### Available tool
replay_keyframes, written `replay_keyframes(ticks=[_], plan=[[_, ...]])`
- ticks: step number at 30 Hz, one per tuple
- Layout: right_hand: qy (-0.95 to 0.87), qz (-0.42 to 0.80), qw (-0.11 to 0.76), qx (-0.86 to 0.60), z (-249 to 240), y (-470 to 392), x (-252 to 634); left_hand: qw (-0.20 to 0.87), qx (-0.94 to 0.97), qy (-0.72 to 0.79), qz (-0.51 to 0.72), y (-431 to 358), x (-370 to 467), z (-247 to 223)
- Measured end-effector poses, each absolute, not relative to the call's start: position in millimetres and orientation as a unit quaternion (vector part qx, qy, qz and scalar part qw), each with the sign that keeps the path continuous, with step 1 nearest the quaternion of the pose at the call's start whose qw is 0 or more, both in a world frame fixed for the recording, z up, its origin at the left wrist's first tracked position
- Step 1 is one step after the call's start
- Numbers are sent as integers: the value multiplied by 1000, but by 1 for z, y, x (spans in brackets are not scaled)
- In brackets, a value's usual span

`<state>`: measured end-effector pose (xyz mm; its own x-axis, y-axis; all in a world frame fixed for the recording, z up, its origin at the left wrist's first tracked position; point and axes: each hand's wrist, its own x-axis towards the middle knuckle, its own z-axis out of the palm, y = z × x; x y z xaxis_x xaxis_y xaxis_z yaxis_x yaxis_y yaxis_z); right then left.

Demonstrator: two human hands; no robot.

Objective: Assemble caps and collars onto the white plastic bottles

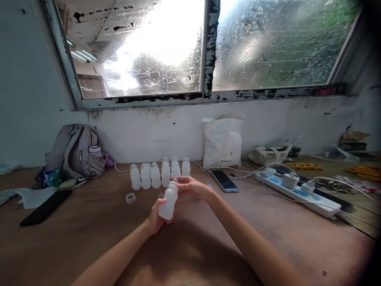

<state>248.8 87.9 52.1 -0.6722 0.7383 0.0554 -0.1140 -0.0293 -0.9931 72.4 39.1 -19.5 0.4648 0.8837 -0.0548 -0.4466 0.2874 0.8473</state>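
Observation:
A frosted white bottle (pixel 168 202) is tilted to the right above the brown table (pixel 98 222). My left hand (pixel 157 214) is closed round its lower body. At the bottle's neck, the fingers of my right hand (pixel 189 186) grip the clear top piece (pixel 174 181). Behind my hands stands a row of several similar bottles (pixel 155 175) with clear tops. A translucent ring (pixel 130 198) lies left of the held bottle. Partly hidden behind the held bottle is a small clear piece (pixel 161 195).
A phone (pixel 224 181) and a white package (pixel 222 142) are behind my right hand. On the right lies a power strip (pixel 297 192) with cables. A backpack (pixel 76 153) and a black flat object (pixel 46 207) are on the left. The wall and window stand behind.

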Motion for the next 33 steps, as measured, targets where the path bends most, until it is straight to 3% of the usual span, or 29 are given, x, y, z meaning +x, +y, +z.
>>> replay_keyframes(ticks=[4,11,22,27,30,33], plan=[[-633,648,316,-283,50,89,250,765,404,263,426,39,72,-20],[-662,542,340,-390,47,83,234,671,486,305,470,31,80,-15],[-643,588,311,-380,62,90,262,643,494,314,494,34,80,-13],[-604,597,370,-376,59,91,260,647,502,316,479,37,78,-15],[-604,631,349,-337,56,89,252,652,505,320,467,38,78,-16],[-637,591,353,-348,55,87,246,652,502,326,465,39,78,-17]])
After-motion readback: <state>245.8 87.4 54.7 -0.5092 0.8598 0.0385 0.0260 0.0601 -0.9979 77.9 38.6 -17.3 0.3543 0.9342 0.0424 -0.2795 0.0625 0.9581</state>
